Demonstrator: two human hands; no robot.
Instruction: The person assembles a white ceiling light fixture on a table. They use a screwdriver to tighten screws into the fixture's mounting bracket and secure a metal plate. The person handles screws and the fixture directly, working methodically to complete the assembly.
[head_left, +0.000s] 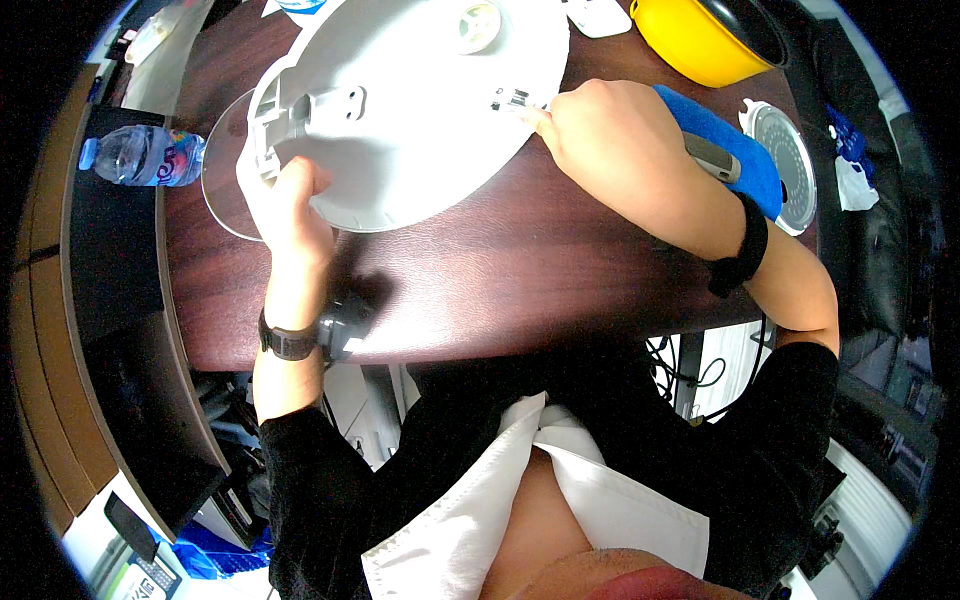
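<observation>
A large, round white plastic cover (pixel 430 170) is tilted up over the dark wooden table, its hollow inner side toward me. My left hand (pixel 290 205) is closed around its left rim, thumb on the inside. At the cover's right side my right hand (pixel 610 130) is closed, fingertips pinched by a small silvery fitting (pixel 511 99). What those fingers hold, if anything, is hidden. A round white piece (pixel 478 26) sits on the cover's far inner side. Behind the left rim shows a clear round disc (pixel 228 185).
Right of the cover are a yellow bowl (pixel 690 45) with a dark inside, a blue cloth (pixel 758 165), a grey handle (pixel 712 157) and a perforated white disc (pixel 790 180). A water bottle (pixel 145 156) lies at left. Something black and shiny (pixel 345 325) is beside my left wrist.
</observation>
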